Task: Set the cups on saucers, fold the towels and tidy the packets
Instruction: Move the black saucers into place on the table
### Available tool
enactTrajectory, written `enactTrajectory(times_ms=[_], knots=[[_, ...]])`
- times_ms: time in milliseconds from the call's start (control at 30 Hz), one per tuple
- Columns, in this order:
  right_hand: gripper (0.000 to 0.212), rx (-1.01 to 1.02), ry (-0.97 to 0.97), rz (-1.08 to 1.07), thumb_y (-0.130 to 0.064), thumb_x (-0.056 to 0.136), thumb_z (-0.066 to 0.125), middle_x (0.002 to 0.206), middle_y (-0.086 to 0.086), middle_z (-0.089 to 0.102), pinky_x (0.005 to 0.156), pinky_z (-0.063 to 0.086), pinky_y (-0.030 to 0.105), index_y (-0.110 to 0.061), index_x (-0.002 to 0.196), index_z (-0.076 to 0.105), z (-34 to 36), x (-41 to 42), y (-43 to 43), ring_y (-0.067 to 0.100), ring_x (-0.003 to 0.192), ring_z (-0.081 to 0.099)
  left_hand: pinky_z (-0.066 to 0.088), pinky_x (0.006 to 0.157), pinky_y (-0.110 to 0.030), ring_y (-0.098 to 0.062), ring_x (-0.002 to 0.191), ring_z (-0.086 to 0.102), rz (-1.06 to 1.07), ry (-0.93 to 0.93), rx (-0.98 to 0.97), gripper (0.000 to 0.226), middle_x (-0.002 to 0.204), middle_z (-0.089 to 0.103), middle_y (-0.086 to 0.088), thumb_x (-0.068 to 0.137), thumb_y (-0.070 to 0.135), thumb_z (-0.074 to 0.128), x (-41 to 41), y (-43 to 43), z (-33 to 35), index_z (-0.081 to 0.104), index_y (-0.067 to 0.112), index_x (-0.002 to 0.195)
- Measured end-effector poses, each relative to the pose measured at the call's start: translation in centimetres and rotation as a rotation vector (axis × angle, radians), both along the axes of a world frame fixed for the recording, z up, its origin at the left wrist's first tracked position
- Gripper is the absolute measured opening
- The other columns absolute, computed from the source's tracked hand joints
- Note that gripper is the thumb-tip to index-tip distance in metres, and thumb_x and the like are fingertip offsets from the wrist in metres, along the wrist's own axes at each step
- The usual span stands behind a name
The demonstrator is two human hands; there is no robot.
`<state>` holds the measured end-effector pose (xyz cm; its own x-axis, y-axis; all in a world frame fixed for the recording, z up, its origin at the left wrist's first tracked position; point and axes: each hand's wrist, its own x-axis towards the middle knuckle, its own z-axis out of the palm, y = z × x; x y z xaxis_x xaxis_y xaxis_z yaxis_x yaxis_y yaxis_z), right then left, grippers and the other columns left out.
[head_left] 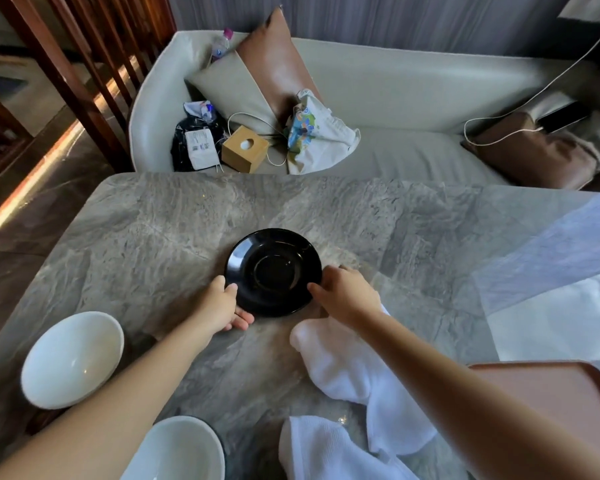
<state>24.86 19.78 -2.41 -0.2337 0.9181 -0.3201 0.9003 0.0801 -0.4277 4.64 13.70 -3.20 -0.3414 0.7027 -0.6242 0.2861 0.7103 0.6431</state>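
A black saucer (273, 271) lies in the middle of the grey marble table (153, 220). My left hand (224, 304) grips its near left rim, thumb on top and fingers beneath. My right hand (343, 292) holds the right rim with the fingertips. Two white cups stand at the near left: one (72, 358) beside my left forearm, the other (177, 452) at the bottom edge. Crumpled white towels (357, 375) lie under my right forearm, with another white towel (326, 452) at the bottom. No packets show on the table.
A brown tray (548, 379) sits at the near right. A beige sofa (395, 98) stands behind the table with cushions, a wooden tissue box (245, 148), a black bag (194, 140), a printed cloth bag (316, 133) and a water bottle (221, 45). Wooden slats (94, 64) stand at far left.
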Motion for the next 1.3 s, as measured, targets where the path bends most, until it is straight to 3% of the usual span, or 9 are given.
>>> enactTrajectory(times_ms=[200, 300, 433, 633, 733, 900, 1033, 1133, 1300], knots=[[0.021, -0.221, 0.292, -0.17, -0.033, 0.088, 0.057, 0.059, 0.002, 0.07, 0.06, 0.057, 0.03, -0.018, 0.073, 0.052, -0.1, 2.9, -2.7, 0.018, 0.052, 0.068, 0.028, 0.032, -0.016, -0.009, 0.034, 0.057, -0.214, 0.005, -0.092, 0.041, 0.062, 0.065, -0.011, 0.101, 0.022, 0.024, 1.6, 0.9, 1.5, 0.019, 0.008, 0.139], [0.02, -0.28, 0.393, -0.23, -0.023, 0.09, 0.056, 0.045, -0.001, 0.064, 0.036, 0.039, 0.014, -0.012, 0.074, 0.051, -0.3, 4.1, -4.0, 0.015, 0.035, 0.061, 0.027, 0.034, -0.016, -0.011, 0.036, 0.059, -0.278, -0.006, -0.105, 0.033, 0.062, 0.066, -0.01, 0.101, 0.022, 0.024, 2.6, 0.7, 1.8, 0.028, 0.008, 0.13], [0.024, -0.305, 0.429, -0.287, -0.02, 0.09, 0.059, 0.048, -0.001, 0.065, 0.037, 0.04, 0.014, -0.011, 0.07, 0.052, -0.4, 5.4, -4.8, 0.015, 0.036, 0.061, 0.024, 0.033, -0.016, -0.011, 0.036, 0.058, -0.318, -0.018, -0.103, 0.017, 0.06, 0.066, -0.009, 0.1, 0.021, 0.024, 3.7, 0.1, 2.0, 0.037, 0.01, 0.103], [0.028, -0.167, 0.332, -0.248, -0.023, 0.086, 0.066, 0.055, -0.003, 0.065, 0.049, 0.051, 0.019, -0.015, 0.062, 0.054, -0.4, 6.5, -4.9, 0.007, 0.039, 0.06, 0.026, 0.036, -0.017, -0.007, 0.037, 0.057, -0.401, 0.025, -0.103, 0.016, 0.066, 0.066, -0.005, 0.1, 0.023, 0.028, 4.2, -1.0, 2.3, 0.037, 0.011, 0.097], [0.015, -0.137, 0.304, -0.258, -0.024, 0.084, 0.068, 0.067, 0.0, 0.068, 0.066, 0.056, 0.031, -0.011, 0.082, 0.061, -0.5, 6.5, -4.7, 0.009, 0.05, 0.063, 0.03, 0.043, -0.022, -0.013, 0.049, 0.058, -0.399, 0.029, -0.09, 0.02, 0.069, 0.066, -0.004, 0.099, 0.025, 0.03, 4.3, -1.4, 2.6, 0.041, 0.009, 0.099], [0.04, -0.055, 0.252, -0.25, -0.026, 0.082, 0.071, 0.089, 0.0, 0.065, 0.066, 0.043, 0.026, -0.013, 0.117, 0.055, 0.3, 6.1, -4.8, 0.02, 0.089, 0.062, 0.036, 0.051, -0.021, -0.014, 0.062, 0.057, -0.373, -0.112, -0.153, 0.036, 0.082, 0.068, -0.005, 0.099, 0.034, 0.033, 3.8, -2.2, 4.8, 0.044, 0.007, 0.119], [0.048, 0.232, 0.129, -0.157, -0.031, 0.085, 0.066, 0.116, 0.002, 0.057, 0.089, 0.044, 0.04, -0.02, 0.127, 0.047, 2.3, 5.3, -6.4, 0.022, 0.113, 0.048, 0.045, 0.078, -0.031, -0.026, 0.099, 0.062, -0.421, 0.04, 0.012, 0.039, 0.113, 0.062, -0.011, 0.095, 0.034, 0.043, 2.8, -3.7, 6.8, 0.046, 0.008, 0.125], [0.038, 0.278, 0.271, -0.083, -0.022, 0.086, 0.063, 0.109, 0.001, 0.06, 0.079, 0.047, 0.035, -0.019, 0.123, 0.053, 4.8, 3.8, -8.5, 0.019, 0.095, 0.056, 0.04, 0.099, -0.033, -0.019, 0.113, 0.055, -0.329, -0.006, 0.194, 0.038, 0.121, 0.057, -0.005, 0.093, 0.031, 0.049, 1.7, -6.0, 8.4, 0.048, 0.013, 0.127], [0.012, 0.09, 0.452, 0.055, -0.006, 0.086, 0.062, 0.072, -0.003, 0.066, 0.058, 0.044, 0.017, -0.017, 0.086, 0.067, 7.2, 1.9, -15.8, 0.005, 0.055, 0.055, 0.042, 0.082, -0.011, -0.006, 0.096, 0.058, -0.16, -0.061, 0.48, 0.011, 0.102, 0.063, 0.004, 0.091, 0.019, 0.055, -0.6, -13.6, 9.3, 0.058, 0.024, 0.1]])
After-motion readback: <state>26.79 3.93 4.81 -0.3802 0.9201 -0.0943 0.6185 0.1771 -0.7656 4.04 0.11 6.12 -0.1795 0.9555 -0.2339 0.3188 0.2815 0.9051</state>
